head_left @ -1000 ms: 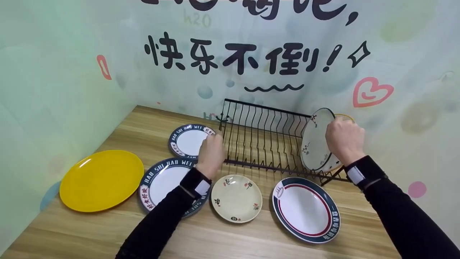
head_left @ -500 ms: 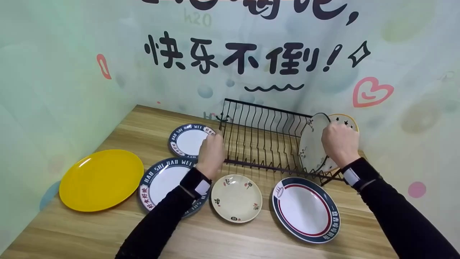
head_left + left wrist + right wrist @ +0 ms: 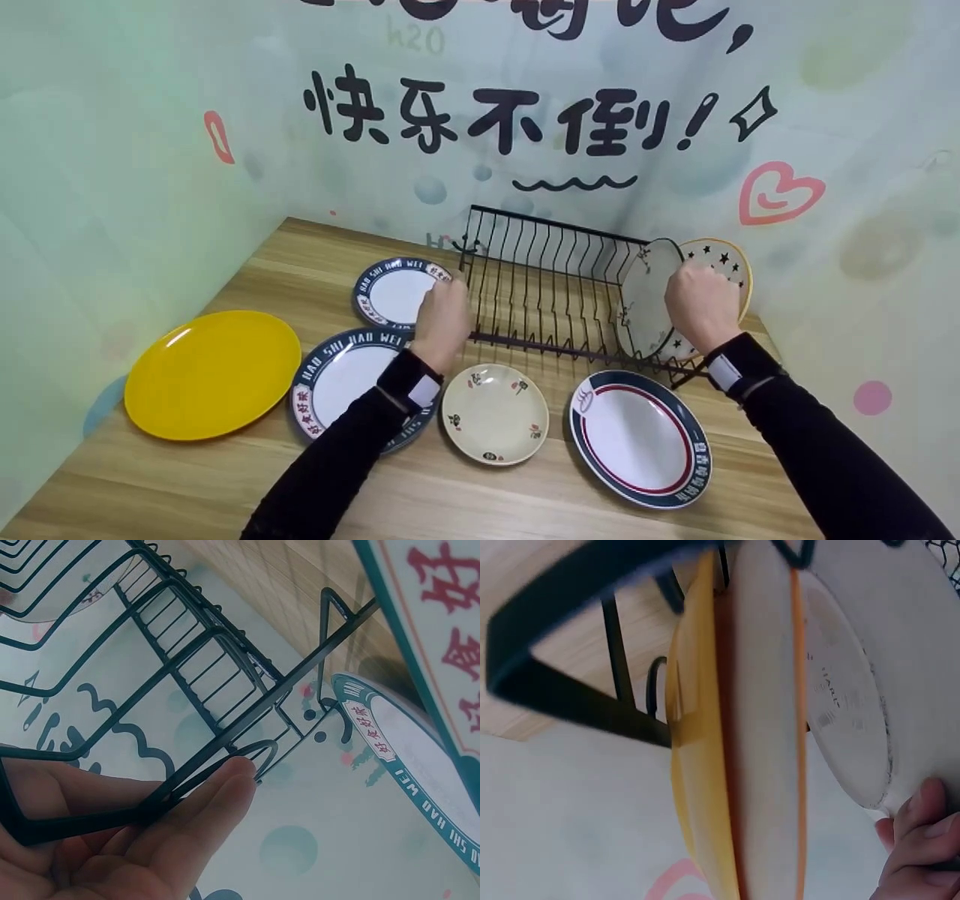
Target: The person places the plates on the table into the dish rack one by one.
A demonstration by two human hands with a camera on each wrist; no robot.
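My left hand [image 3: 442, 319] grips the left end of a black wire dish rack [image 3: 559, 223]; the left wrist view shows the fingers [image 3: 217, 817] and thumb around its frame. At the rack's right end, my right hand [image 3: 703, 304] holds a white plate [image 3: 643, 307] with a thin dark rim and small printed sprigs by its right edge. This plate stands on edge in the rack, tilted. Behind it stands a star-patterned plate [image 3: 739, 274] with an orange rim. In the right wrist view, a yellow plate [image 3: 697, 742] stands beyond that one, and the held plate's underside [image 3: 922, 690] faces the camera.
On the wooden table [image 3: 525, 502] lie a yellow oval plate [image 3: 214, 375], a small blue-rimmed plate [image 3: 397, 296], a larger blue-rimmed plate [image 3: 345, 390], a cream plate [image 3: 495, 416] and an oval plate with a dark rim [image 3: 637, 442]. A printed wall sheet [image 3: 375, 180] hangs behind the rack.
My right hand has moved left and slightly down with the sprig-patterned plate, away from the star-patterned one, which shows more now. The left hand has stayed on the rack.
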